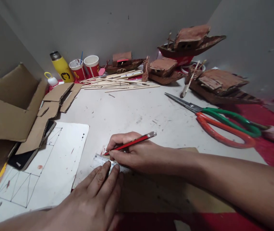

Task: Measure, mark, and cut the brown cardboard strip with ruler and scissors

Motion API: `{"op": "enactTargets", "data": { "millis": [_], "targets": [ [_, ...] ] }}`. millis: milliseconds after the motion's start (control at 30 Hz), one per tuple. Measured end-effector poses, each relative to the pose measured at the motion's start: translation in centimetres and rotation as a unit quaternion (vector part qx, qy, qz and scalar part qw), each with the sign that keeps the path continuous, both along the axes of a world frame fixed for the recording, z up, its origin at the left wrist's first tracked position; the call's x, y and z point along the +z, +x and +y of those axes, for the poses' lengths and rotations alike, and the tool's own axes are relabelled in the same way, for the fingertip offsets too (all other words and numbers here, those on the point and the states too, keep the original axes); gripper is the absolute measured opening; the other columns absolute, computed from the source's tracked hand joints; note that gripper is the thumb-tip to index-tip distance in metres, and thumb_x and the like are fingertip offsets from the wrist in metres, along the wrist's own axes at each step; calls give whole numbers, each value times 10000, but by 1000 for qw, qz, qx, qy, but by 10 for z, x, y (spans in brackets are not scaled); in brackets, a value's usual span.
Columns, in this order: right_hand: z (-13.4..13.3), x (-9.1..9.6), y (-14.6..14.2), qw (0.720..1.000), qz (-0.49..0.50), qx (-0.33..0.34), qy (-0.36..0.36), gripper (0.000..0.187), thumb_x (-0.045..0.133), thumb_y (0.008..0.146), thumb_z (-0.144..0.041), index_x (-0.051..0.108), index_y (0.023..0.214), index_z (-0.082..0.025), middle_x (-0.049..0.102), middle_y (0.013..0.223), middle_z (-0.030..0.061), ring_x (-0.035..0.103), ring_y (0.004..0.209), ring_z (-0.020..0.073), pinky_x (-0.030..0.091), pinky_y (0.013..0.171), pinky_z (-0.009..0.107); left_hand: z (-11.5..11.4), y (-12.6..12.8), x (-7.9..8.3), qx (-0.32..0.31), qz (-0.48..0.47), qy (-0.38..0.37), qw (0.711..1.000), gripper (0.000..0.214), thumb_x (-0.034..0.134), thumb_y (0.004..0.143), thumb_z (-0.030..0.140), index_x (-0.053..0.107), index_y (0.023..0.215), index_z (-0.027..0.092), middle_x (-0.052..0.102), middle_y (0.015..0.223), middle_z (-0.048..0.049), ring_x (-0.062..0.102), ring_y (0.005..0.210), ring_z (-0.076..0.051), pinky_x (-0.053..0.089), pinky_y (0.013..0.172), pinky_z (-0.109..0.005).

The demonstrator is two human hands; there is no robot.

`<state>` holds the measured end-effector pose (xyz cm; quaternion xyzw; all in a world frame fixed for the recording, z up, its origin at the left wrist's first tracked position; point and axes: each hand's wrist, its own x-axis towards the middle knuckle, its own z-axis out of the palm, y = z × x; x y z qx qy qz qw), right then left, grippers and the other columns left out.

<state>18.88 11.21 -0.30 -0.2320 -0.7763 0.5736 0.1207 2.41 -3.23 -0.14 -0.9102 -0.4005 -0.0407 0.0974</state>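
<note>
My right hand (132,149) is closed round a red pencil (137,140) with a dark stripe. The pencil's tip points down-left, beside the end of a clear ruler (97,157). My left hand (100,189) lies with fingers stretched out, its fingertips resting on the ruler; the thumb is hidden. Much of the ruler is covered by both hands. Under my hands and right forearm is a flat piece of brown cardboard (204,197), partly in shadow. Left of my hands, a white sheet (62,150) bears drawn lines and triangles.
Large scissors (199,110) lie at the right. Several brown model boats (164,67) stand along the back, beside thin wooden sticks (120,81), paper cups (91,64) and a yellow bottle (62,67). A cardboard box (7,112), cardboard pieces (52,107) and a phone (22,160) are at left.
</note>
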Motion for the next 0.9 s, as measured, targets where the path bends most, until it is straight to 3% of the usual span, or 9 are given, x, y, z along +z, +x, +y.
{"op": "enactTargets", "data": {
  "millis": [167, 400, 633, 900],
  "targets": [
    [0, 1, -1, 1000, 2, 4, 4, 136, 539, 850, -162, 666, 897, -175, 727, 949, 34, 652, 856, 158, 462, 735, 250, 0, -1, 7, 2, 16, -24, 1000, 463, 452, 990, 379, 599, 1301, 69, 620, 1341, -165, 564, 1252, -310, 516, 981, -365],
    [0, 0, -1, 1000, 4, 11, 7, 128, 538, 841, -158, 657, 888, -169, 726, 941, 40, 641, 834, 159, 463, 716, 251, -8, -5, -11, 25, -31, -14, 999, 513, 448, 982, 389, 526, 1375, 68, 554, 1415, -175, 427, 1369, -339, 466, 1044, -411],
    [-1, -1, 0, 1000, -1, 23, 19, 125, 525, 848, -174, 646, 875, -161, 704, 869, 33, 608, 780, 145, 449, 677, 233, -2, -2, 7, 5, 9, -20, 1000, 445, 436, 999, 360, 604, 1300, 79, 637, 1326, -142, 577, 1234, -299, 519, 969, -362],
    [0, 9, 3, 999, -15, 45, 9, 95, 528, 823, -132, 616, 802, -160, 632, 770, 2, 524, 698, 120, 395, 590, 208, -1, -3, 2, 9, -9, -23, 1000, 443, 425, 1001, 357, 606, 1293, 77, 639, 1320, -150, 566, 1247, -301, 501, 991, -375]
  ]
}}
